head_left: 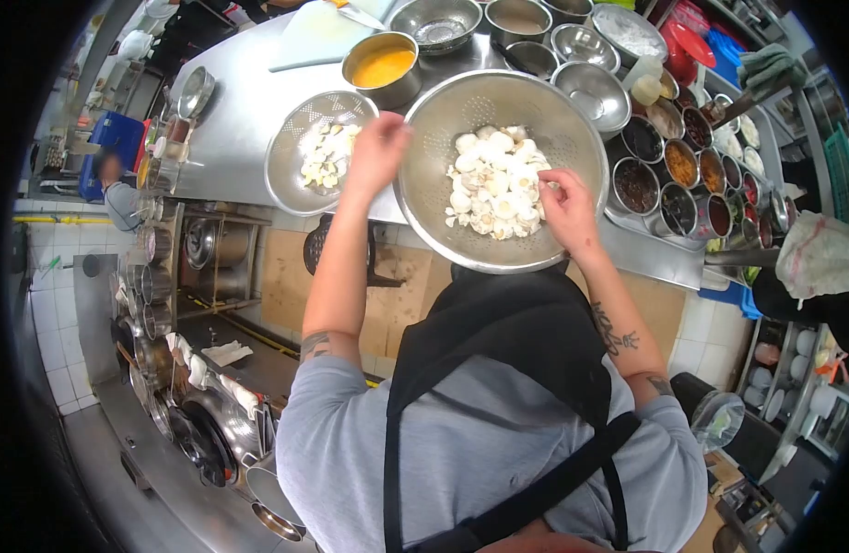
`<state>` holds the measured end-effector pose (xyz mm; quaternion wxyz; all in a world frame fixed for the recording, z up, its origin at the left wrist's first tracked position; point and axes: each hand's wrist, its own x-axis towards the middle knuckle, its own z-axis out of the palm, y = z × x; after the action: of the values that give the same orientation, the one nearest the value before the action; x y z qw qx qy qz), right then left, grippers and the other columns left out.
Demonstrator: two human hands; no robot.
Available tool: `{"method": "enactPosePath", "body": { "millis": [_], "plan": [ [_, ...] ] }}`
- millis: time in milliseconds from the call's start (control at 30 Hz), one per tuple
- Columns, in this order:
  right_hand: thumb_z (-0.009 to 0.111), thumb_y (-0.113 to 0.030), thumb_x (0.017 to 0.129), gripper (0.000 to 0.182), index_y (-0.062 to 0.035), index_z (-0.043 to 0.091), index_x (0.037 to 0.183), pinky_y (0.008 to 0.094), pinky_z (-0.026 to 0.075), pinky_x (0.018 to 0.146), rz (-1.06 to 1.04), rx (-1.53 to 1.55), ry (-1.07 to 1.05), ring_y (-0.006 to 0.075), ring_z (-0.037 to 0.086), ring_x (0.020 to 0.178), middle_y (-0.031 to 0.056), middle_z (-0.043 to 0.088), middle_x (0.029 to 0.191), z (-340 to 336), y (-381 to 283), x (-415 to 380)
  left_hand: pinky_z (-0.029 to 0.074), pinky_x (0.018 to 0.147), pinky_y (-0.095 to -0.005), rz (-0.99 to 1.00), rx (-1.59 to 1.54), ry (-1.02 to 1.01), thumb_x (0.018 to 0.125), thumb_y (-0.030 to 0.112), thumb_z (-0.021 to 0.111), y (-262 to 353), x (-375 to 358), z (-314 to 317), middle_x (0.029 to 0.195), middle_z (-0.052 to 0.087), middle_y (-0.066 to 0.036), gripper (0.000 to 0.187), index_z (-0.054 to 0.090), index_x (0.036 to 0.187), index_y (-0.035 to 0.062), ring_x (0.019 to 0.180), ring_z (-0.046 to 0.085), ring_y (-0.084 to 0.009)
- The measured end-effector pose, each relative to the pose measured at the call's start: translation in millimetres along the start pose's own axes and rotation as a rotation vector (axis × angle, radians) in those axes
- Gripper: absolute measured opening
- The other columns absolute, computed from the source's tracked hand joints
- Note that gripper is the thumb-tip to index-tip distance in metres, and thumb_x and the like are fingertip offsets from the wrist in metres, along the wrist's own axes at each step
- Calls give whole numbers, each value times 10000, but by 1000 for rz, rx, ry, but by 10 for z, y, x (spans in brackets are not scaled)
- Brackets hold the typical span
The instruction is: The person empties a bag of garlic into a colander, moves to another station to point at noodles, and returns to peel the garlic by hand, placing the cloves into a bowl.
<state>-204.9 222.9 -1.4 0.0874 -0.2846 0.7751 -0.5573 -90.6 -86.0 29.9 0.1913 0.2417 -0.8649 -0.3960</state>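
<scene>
A large perforated steel colander (424, 198) stands at the near edge of the counter, holding a heap of white rounded pieces (498, 184) that look like button mushrooms. At the heap's right side is my right hand (569, 212), its fingers bent and pinched together; what lies between them is too small to make out. My left hand (378, 155) hangs between the two colanders, its fingers smeared by motion. Left of it, a smaller colander (284, 166) contains pale yellowish-white cut pieces (327, 154).
Behind the colanders stand a pot of orange liquid (385, 66), several steel bowls (592, 92) and a cutting board (318, 37) with a knife (358, 13). Containers of ingredients (636, 184) crowd the right. Another person (120, 198) is at far left.
</scene>
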Motion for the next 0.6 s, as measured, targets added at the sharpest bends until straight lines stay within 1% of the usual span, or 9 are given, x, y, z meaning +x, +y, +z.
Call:
{"method": "enactPosePath", "body": {
  "millis": [33,67,133,167,200,300,433,467,600],
  "plan": [
    [630,-88,886,178,21,678,1019,253,440,574,12,-17,-18,103,511,590,85,636,928,3,-11,0,513,812,-336,23,-42,-202,891,186,650,54,-59,167,887,691,-102,221,655,1029,14,867,655,-202],
    [631,-93,887,181,20,680,1018,255,441,575,23,-32,-38,102,513,590,84,639,908,5,-24,5,512,801,-344,105,24,-443,880,190,661,240,-140,261,896,694,-104,214,664,1021,30,863,656,-204],
    [630,-100,887,185,18,685,1019,259,442,574,50,-41,-64,99,519,592,84,647,869,5,-17,9,509,862,-387,210,313,-730,786,156,705,340,-301,556,995,694,-167,284,674,1050,58,963,660,-312],
    [630,-103,887,187,17,687,1020,262,442,571,69,-35,-69,98,524,593,83,652,850,19,12,4,500,901,-404,70,481,-901,756,130,702,342,-354,719,1053,681,-188,336,668,1084,67,1011,645,-345],
    [629,-106,887,190,15,690,1020,264,442,569,87,-28,-72,97,529,594,82,656,831,31,42,-1,500,908,-408,99,532,-918,728,106,710,88,-426,959,1084,673,-195,382,658,1105,69,1026,638,-352],
    [629,-116,888,200,10,692,1030,265,447,567,104,58,-75,90,542,600,79,662,793,35,115,-34,499,907,-409,166,502,-852,705,77,706,80,-508,1075,1095,669,-206,415,655,1118,74,1043,630,-364],
    [636,-126,886,206,2,695,1036,268,459,572,154,64,-121,87,542,595,65,661,785,-2,137,-31,494,894,-402,102,194,-762,687,195,816,186,-514,965,1056,674,-208,481,632,1114,73,1026,633,-356],
    [639,-130,885,212,1,694,1043,268,462,574,143,90,-121,86,540,593,63,660,792,19,172,-40,489,883,-384,63,109,-739,686,274,853,216,-493,938,1024,682,-171,489,628,1072,74,987,641,-303],
    [669,-162,877,263,6,681,1079,273,468,580,116,97,-208,89,543,602,56,652,800,16,41,-60,482,870,-354,31,-168,-655,729,240,831,416,-502,912,1023,663,-118,457,601,1095,92,961,619,-211]
  ]
}}
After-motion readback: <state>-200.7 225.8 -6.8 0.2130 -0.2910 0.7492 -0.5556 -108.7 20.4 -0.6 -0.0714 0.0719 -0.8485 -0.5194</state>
